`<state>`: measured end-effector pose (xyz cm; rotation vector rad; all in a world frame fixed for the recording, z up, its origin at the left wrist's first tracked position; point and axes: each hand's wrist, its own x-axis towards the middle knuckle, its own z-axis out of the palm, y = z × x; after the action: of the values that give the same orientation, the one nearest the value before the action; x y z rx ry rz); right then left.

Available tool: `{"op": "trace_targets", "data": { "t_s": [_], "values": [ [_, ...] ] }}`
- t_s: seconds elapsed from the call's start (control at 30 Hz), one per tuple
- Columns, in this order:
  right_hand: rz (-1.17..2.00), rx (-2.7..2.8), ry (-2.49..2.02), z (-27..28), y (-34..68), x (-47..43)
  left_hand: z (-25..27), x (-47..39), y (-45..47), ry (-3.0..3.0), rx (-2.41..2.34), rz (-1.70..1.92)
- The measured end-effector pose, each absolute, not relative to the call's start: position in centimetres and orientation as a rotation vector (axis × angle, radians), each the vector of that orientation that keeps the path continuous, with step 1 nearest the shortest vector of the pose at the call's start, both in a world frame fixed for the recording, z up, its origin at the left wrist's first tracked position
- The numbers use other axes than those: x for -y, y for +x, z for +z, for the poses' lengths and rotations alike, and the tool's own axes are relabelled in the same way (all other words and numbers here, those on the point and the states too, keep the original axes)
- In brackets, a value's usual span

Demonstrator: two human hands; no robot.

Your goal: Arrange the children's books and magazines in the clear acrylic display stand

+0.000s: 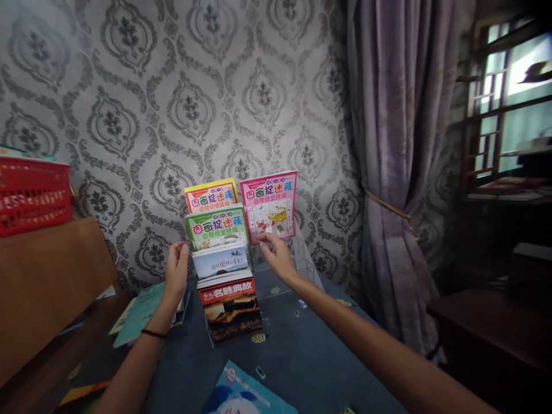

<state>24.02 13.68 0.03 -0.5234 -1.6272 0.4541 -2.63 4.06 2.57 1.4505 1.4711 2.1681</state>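
In the head view, a clear stepped rack (pixel 309 269) holds several upright books. My right hand (pixel 276 256) is at the lower left corner of a pink picture book (pixel 271 201), thumb and forefinger slightly apart in front of it. My left hand (pixel 176 267) is just left of a green picture book (pixel 218 230), fingers loosely bent and nothing visible in them. Behind the green one stands a yellow-edged book (pixel 211 192). Lower down are a pale blue book (pixel 222 263) and a dark book with a red title band (pixel 233 310).
Teal-covered books (pixel 140 313) lie left of the rack on the dark blue tabletop (pixel 319 356). A blue book (pixel 248 394) lies in front. At left, a red basket (pixel 34 195) rests on a cardboard box (pixel 56 282). A curtain (pixel 405 144) hangs at right.
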Motion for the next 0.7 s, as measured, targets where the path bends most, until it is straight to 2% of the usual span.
{"op": "trace_targets", "data": {
  "t_s": [0.27,0.7],
  "values": [
    [0.291,1.694,-0.520,6.5,24.0,-16.9,2.6,-3.1,-3.0,1.436,-1.502,2.159],
    [0.183,1.757,-0.686,6.2,24.4,-20.0,2.3,-1.3,-4.5,1.357,-1.575,2.097]
  ]
}}
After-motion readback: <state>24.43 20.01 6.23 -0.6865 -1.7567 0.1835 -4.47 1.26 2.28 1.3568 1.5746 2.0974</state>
